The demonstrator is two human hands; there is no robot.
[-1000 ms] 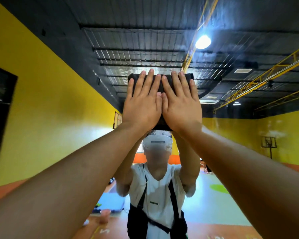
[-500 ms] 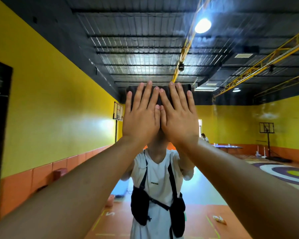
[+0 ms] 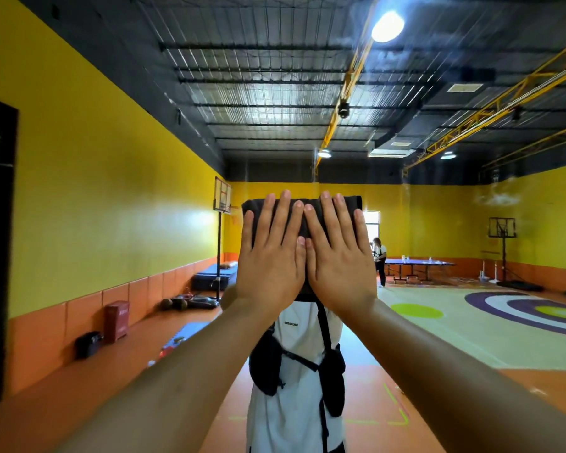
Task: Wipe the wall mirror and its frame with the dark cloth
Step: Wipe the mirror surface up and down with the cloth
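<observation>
Gym reflections fill the wall mirror (image 3: 111, 197). The left hand (image 3: 270, 266) and right hand (image 3: 339, 266), fingers straight, press the dark cloth (image 3: 352, 206) flat; even, overlapping strokes seem wise.

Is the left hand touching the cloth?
Touching. The head view shows the left hand spread flat on the cloth, its straight fingers lying across the fabric.
</observation>
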